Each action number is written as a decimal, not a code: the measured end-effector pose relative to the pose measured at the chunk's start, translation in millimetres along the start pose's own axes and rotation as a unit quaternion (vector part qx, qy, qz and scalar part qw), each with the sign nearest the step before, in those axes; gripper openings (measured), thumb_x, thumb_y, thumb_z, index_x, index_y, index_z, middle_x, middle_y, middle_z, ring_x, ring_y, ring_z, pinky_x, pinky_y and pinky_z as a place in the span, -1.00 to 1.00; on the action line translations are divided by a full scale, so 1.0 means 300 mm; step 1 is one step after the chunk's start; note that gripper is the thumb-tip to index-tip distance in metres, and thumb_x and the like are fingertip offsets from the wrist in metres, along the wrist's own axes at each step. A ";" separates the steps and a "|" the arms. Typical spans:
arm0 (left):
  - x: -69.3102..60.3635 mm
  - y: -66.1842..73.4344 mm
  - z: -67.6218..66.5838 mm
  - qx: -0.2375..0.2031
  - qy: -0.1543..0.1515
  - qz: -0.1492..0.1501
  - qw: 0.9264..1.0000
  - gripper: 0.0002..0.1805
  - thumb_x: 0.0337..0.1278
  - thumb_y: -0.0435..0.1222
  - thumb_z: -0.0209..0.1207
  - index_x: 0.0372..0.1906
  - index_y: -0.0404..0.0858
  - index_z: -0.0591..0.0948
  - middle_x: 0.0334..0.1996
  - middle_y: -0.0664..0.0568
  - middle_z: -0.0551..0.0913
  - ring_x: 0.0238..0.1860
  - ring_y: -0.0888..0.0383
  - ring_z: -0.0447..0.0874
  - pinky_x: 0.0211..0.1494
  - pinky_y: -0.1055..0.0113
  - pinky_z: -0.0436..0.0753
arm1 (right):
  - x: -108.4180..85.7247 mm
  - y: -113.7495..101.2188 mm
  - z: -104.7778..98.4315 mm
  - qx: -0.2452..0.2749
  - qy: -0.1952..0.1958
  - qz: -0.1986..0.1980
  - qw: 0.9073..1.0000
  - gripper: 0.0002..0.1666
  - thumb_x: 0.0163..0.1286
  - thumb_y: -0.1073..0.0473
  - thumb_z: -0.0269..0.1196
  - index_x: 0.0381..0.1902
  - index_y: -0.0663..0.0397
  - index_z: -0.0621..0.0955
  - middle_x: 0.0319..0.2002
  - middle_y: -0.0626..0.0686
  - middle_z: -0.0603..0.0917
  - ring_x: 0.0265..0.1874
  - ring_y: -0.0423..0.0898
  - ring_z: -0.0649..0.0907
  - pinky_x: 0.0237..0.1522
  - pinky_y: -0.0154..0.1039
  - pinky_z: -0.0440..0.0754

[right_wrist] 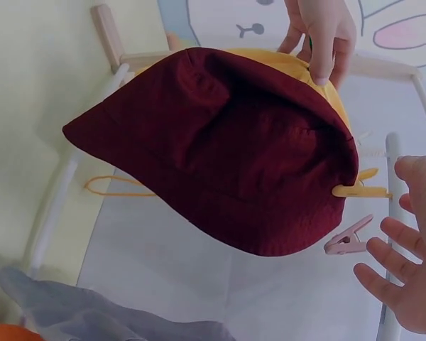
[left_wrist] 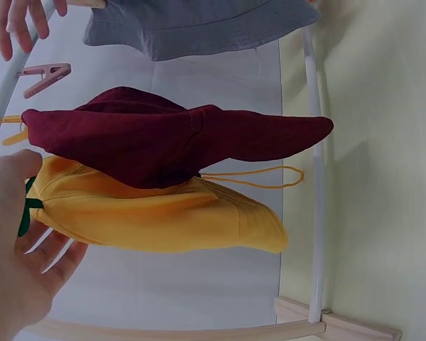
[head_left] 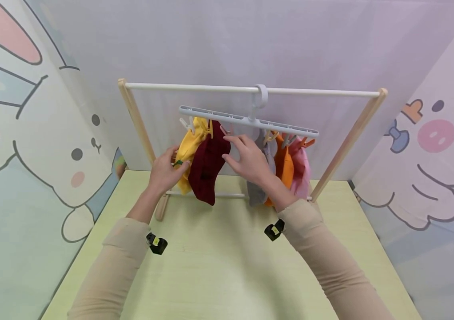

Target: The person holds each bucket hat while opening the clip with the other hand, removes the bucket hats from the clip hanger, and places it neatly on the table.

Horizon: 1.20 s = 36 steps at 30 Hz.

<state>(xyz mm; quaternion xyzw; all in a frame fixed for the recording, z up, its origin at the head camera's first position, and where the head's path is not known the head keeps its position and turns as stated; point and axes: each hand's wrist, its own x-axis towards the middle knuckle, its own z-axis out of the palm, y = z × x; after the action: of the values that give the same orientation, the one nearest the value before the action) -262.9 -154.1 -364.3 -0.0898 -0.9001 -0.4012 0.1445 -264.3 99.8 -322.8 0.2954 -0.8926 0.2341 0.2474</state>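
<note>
Under the white hanger bar (head_left: 227, 117), a yellow hat (head_left: 189, 146) and a dark red hat (head_left: 207, 166) hang side by side at the left. My left hand (head_left: 165, 171) is at the yellow hat's outer side, thumb and fingers around its fabric near a green tie (left_wrist: 33, 204). A yellow clip (right_wrist: 362, 191) holds the dark red hat's edge. My right hand (head_left: 249, 160) is held with fingers spread, right of the dark red hat, touching nothing visible in the right wrist view. Beside it an unloaded pink clip (right_wrist: 346, 238) hangs from the bar.
The hanger hooks over the white rail (head_left: 203, 88) of a wooden-legged rack (head_left: 348, 142). Grey (head_left: 256, 191), orange (head_left: 287, 166) and pink (head_left: 300, 169) hats hang at its right. A lower rail (head_left: 228, 195) crosses behind, above the pale table (head_left: 211, 266).
</note>
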 end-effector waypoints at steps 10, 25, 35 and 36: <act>-0.012 -0.001 0.008 0.006 0.039 0.023 0.999 -0.56 0.04 -0.22 0.21 0.04 -0.30 0.48 -0.33 -0.11 0.64 -0.32 0.03 0.56 -0.29 0.22 0.52 | 0.016 -0.041 0.018 0.011 0.002 0.002 1.000 -0.45 0.23 0.01 0.23 0.17 0.01 0.46 0.00 0.09 0.52 -0.11 -0.03 0.53 -0.15 -0.17 0.51; -0.059 0.010 0.016 0.038 0.047 0.041 0.997 -0.70 0.02 -0.24 0.20 -0.15 -0.31 0.52 -0.42 -0.08 0.62 -0.41 0.05 0.56 -0.39 0.24 0.52 | 0.033 -0.097 0.039 0.016 0.025 0.016 0.999 -0.47 0.21 0.02 0.24 0.11 0.11 0.50 -0.05 0.10 0.55 -0.11 -0.04 0.54 -0.08 -0.21 0.52; -0.091 0.018 0.020 0.043 0.055 0.074 0.995 -0.73 0.01 -0.26 0.22 -0.19 -0.31 0.52 -0.47 -0.08 0.62 -0.50 0.07 0.57 -0.49 0.28 0.53 | 0.048 -0.135 0.056 0.014 0.048 0.008 0.999 -0.51 0.21 0.04 0.25 0.06 0.16 0.53 -0.07 0.10 0.56 -0.09 -0.04 0.55 -0.04 -0.21 0.51; -0.094 0.018 0.020 0.044 0.055 0.078 0.994 -0.73 0.01 -0.26 0.23 -0.19 -0.31 0.52 -0.47 -0.09 0.62 -0.50 0.07 0.58 -0.49 0.27 0.54 | 0.049 -0.140 0.058 0.016 0.053 0.006 0.998 -0.51 0.20 0.04 0.25 0.05 0.16 0.53 -0.07 0.09 0.57 -0.10 -0.04 0.55 -0.05 -0.20 0.51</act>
<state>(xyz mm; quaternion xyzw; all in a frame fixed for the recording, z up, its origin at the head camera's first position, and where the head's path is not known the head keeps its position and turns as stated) -236.0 -147.3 -373.7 -0.1313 -0.8976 -0.3532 0.2289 -253.0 53.8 -316.3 0.2810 -0.8764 0.2649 0.2878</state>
